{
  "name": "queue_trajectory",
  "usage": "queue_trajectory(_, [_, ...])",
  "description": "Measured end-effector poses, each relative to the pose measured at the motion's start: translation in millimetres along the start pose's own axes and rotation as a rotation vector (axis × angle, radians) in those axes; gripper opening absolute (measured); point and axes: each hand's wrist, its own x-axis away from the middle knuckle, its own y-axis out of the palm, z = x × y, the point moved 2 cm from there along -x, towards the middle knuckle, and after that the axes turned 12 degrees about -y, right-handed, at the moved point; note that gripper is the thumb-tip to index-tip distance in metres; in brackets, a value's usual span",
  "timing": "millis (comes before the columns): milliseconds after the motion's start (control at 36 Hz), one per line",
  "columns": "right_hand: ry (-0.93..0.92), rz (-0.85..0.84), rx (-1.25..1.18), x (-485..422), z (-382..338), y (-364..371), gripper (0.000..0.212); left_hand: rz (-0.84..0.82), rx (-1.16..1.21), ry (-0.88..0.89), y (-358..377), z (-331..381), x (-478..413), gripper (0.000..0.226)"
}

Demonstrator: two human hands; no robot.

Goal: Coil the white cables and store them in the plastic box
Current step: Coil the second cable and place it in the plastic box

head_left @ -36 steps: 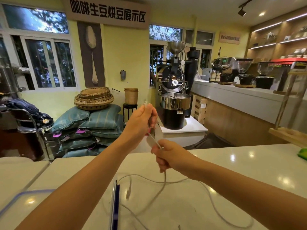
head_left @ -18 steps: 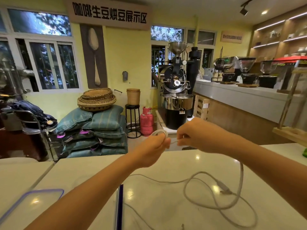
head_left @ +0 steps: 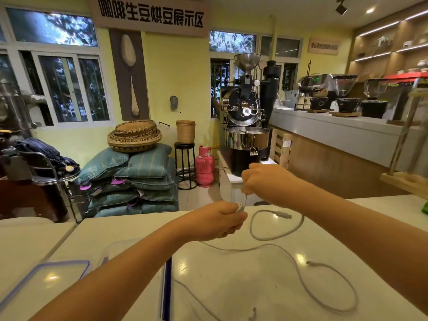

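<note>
White cable (head_left: 273,238) mid-coil | left hand (head_left: 217,221) gripping wound turns | right hand (head_left: 264,181) pinching strand above | next: wrap trailing loop off table (head_left: 231,286)

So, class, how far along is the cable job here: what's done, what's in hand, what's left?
Done: only a few turns, bunched in the left hand. In hand: the right hand pinches the cable just above that small coil. Left: most of it lies loose on the counter, and none shows in the box, which the left arm partly hides.
</note>
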Motion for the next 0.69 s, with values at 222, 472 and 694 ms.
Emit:
queue_trajectory(222, [0.037, 0.249, -0.209, -5, -8, 17, 0.026, -0.107, 0.239, 0.029, -6, -2, 8, 0.038])
queue_trajectory(472, [0.275, 0.506, -0.979, 3, -10, 23, 0.022, -0.176, 0.456, 0.096, -6, 1, 10, 0.038])
queue_trajectory(694, [0.283, 0.746, -1.564, -9, -17, 31, 0.021, -0.189, 0.464, 0.125, 1, 14, 11, 0.034])
